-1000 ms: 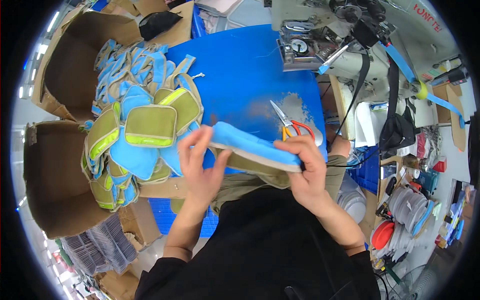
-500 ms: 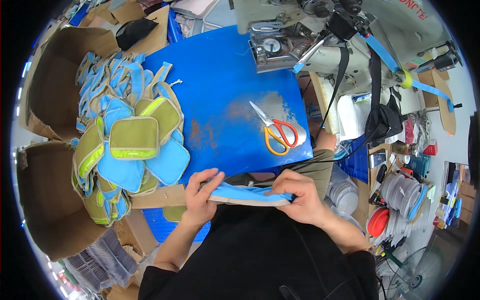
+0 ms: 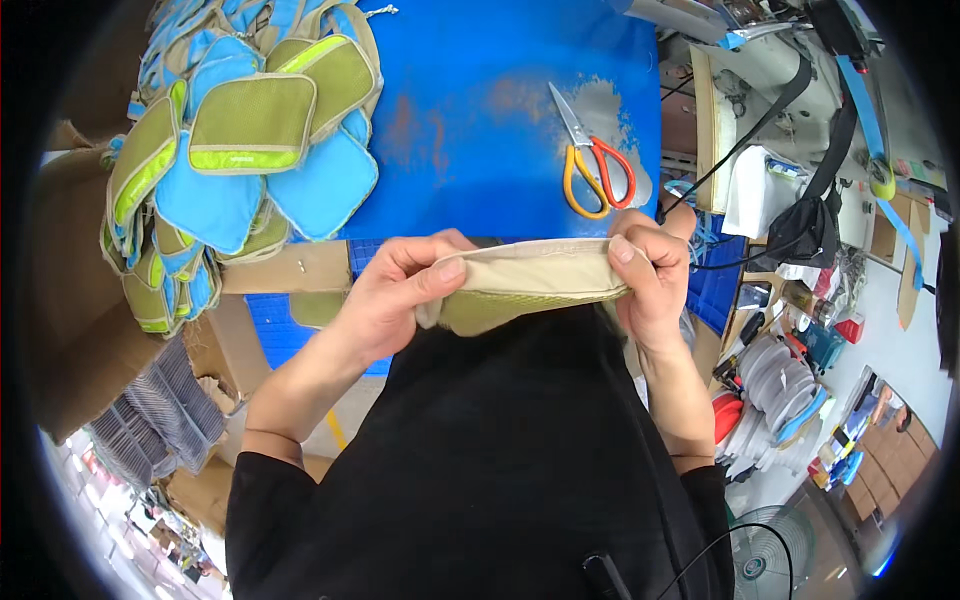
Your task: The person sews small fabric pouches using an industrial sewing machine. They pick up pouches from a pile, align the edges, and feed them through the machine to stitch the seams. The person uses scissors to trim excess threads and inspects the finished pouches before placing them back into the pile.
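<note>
My left hand [image 3: 400, 285] and my right hand [image 3: 650, 275] are closed on the two ends of an olive mesh pouch [image 3: 520, 285], held level above my lap with a beige fabric band uppermost and both thumbs on it. Just beyond my hands, scissors with orange and red handles [image 3: 585, 170] lie on the blue board [image 3: 450, 170]. To the left is a heap of olive and light-blue pouches [image 3: 250, 125] with lime strips, with tangled blue and beige straps [image 3: 190, 25] behind it.
Cardboard boxes [image 3: 90, 270] stand at the left, above striped stacked material [image 3: 160, 410]. At the right are machinery with hanging straps [image 3: 830, 40], a black bag [image 3: 800, 225], stacked white discs [image 3: 775, 390] and a fan [image 3: 760, 560].
The pouch has turned from showing its blue fabric to showing beige band and olive mesh. My view has shifted, so the board and heap sit higher in the picture.
</note>
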`<control>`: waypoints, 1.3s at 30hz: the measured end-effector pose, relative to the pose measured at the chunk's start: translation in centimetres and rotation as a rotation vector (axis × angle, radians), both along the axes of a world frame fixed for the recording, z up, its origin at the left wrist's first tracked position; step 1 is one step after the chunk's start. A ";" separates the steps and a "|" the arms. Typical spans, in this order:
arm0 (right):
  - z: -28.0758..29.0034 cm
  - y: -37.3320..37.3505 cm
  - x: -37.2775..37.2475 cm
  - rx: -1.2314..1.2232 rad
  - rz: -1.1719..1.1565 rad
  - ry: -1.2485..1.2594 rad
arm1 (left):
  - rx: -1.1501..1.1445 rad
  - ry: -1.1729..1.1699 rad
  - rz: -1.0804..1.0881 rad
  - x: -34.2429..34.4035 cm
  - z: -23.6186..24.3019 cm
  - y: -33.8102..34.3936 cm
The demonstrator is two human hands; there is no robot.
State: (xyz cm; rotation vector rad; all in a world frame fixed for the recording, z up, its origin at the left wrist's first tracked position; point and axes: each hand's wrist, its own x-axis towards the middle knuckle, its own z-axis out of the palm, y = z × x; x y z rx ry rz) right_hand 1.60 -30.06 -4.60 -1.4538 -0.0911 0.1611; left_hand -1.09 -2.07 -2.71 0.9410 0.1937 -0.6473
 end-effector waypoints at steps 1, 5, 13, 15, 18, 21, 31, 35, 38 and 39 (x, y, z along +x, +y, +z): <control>-0.2 -0.3 -0.1 -0.038 0.005 -0.045 | 0.064 -0.105 0.015 0.0 -0.2 0.0; -1.0 -0.5 -0.3 -0.086 -0.009 -0.093 | -0.151 0.033 0.021 -1.4 -1.5 0.6; -2.8 -0.4 0.8 -0.033 -0.048 -0.118 | -0.363 0.274 -0.080 -2.8 -1.9 0.8; -2.8 0.0 1.1 -0.033 -0.030 -0.101 | -0.210 0.221 -0.147 -1.4 0.5 -0.2; -0.5 1.2 1.9 -0.092 0.042 -0.013 | 0.112 -0.070 -0.363 0.7 2.4 -1.1; 0.2 1.9 2.1 -0.160 0.127 0.043 | 0.317 -0.310 -0.497 1.8 1.9 -1.7; 0.4 1.0 1.9 -0.240 0.037 -0.113 | 0.107 0.005 -0.209 0.8 1.0 -4.9; -0.9 0.6 1.4 -0.177 -0.001 -0.106 | 0.067 0.068 -0.225 0.2 0.4 -4.7; -1.3 0.6 1.7 -0.145 -0.007 -0.111 | 0.054 0.063 -0.227 0.1 0.5 -4.7; -1.3 0.6 1.8 -0.134 -0.009 -0.100 | 0.054 0.060 -0.222 0.1 0.7 -4.7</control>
